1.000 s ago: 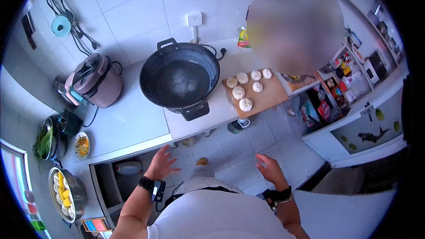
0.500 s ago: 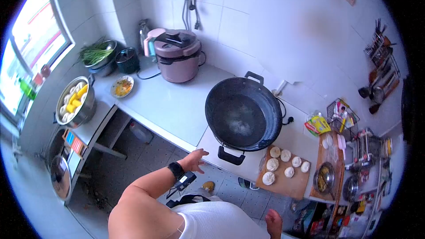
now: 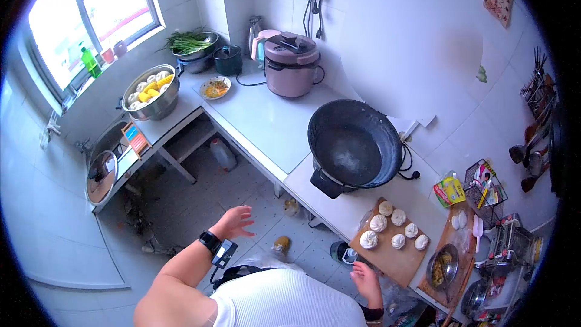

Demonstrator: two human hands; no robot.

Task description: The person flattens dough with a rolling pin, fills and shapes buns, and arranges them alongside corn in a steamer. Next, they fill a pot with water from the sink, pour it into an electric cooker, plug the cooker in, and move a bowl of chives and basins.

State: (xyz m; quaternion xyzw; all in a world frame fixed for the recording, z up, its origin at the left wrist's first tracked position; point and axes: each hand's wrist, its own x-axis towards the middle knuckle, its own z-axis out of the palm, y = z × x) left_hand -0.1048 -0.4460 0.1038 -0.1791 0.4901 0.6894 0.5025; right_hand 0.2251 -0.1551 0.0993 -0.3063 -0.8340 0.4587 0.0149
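My left hand (image 3: 234, 223) hangs in the air over the floor with its fingers apart and nothing in it. It wears a black watch, with a small device strapped to the forearm. My right hand (image 3: 365, 281) is beside the near edge of a wooden board (image 3: 387, 261), fingers loosely spread and holding nothing. Several pleated buns (image 3: 378, 223) lie on that board. Beyond it stands a large dark electric wok (image 3: 354, 145) with cloudy liquid at its bottom.
A steel steamer (image 3: 162, 104) of buns and yellow pieces stands left, near a glass lid (image 3: 101, 175). Along the back are a pink pressure cooker (image 3: 290, 72) and a plate of food (image 3: 215, 88). A bowl of filling (image 3: 442, 266) sits at right, beside a wire basket (image 3: 489, 194).
The view has turned left, so the counter and wok appear further right. My left hand is now farther from the wok's handle. My right hand has risen more fully into view near the board.
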